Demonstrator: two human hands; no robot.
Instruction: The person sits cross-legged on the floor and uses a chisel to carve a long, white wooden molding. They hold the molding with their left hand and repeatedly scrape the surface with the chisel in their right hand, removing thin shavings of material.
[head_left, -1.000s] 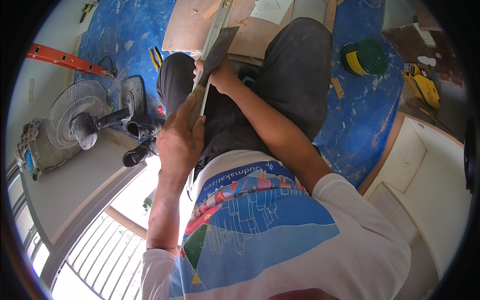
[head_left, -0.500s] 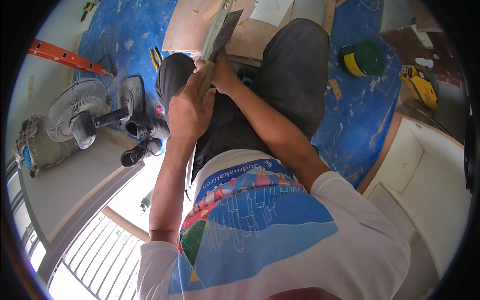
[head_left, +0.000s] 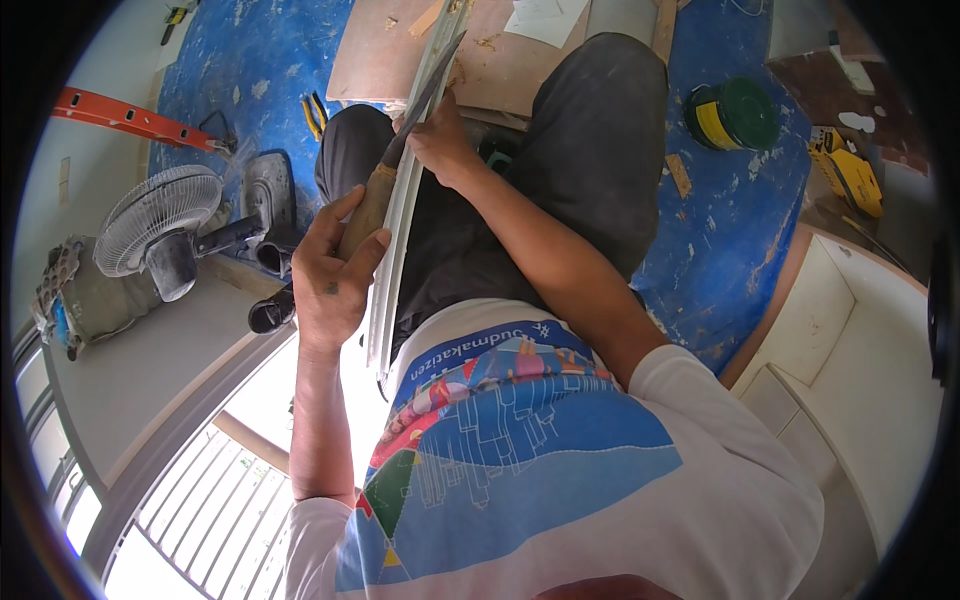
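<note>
Item: long pale metal channel strip [head_left: 405, 210], across my lap; I judge it light, stiff, sharp-edged. Left hand [head_left: 330, 275] grasps a wooden-handled chisel [head_left: 400, 140]; right hand [head_left: 440, 145] pinches the strip mid-length.

A blue floor sheet [head_left: 260, 70], a standing fan [head_left: 160, 225], white cabinets [head_left: 870, 350], and a bright window grille [head_left: 200, 520].
</note>
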